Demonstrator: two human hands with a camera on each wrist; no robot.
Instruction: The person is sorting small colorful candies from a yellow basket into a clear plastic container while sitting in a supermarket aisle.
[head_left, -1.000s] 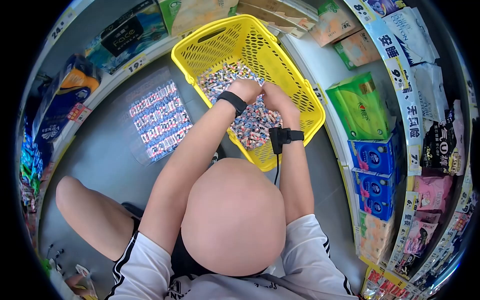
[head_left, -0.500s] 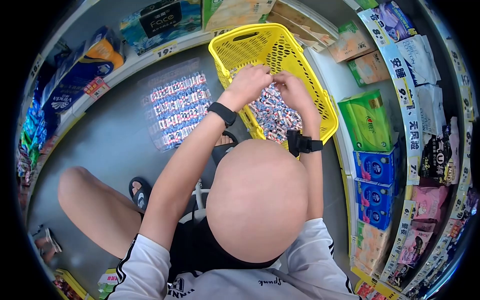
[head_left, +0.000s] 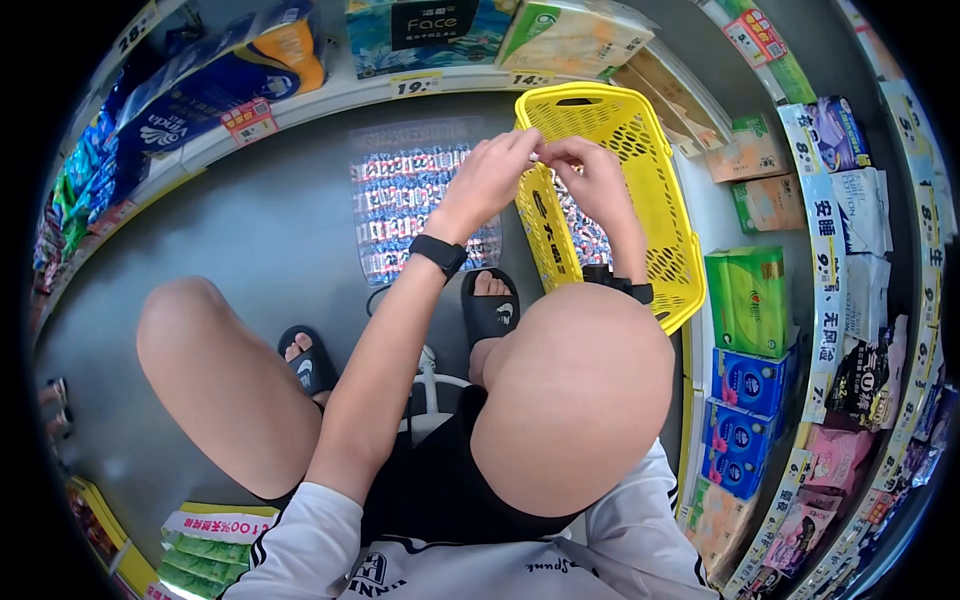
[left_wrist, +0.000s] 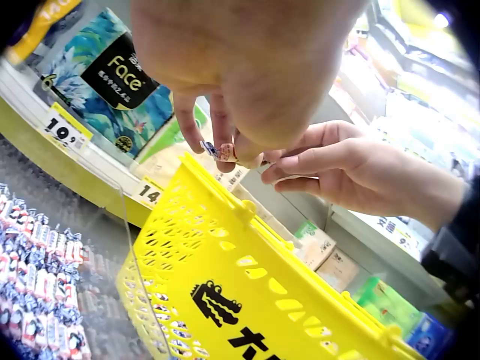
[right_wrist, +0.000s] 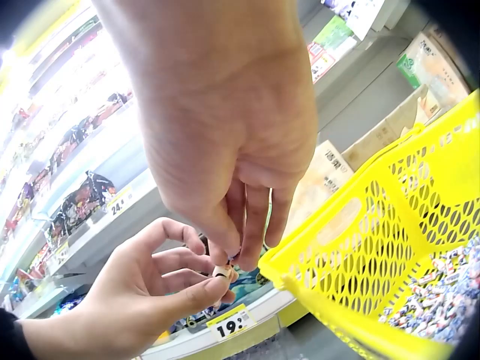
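Pinching one wrapped candy (left_wrist: 226,152) between left hand (head_left: 485,178) and right hand (head_left: 600,185), mostly lost behind fingertips (left_wrist: 289,163) | shifted now from over the loose candies (head_left: 585,222) to above the left rim of the yellow basket (head_left: 660,190) | partly losing its near end behind the right knee (head_left: 575,370) | alongside candy rows (head_left: 400,195) on floor (head_left: 250,200)

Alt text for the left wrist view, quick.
The left hand, at the top, pinches a small blue-and-white wrapped candy while the right hand pinches its other end. Below is a yellow perforated plastic basket with a black crocodile logo; rows of similar wrapped candies lie lower left, and a teal pack marked Face stands behind.
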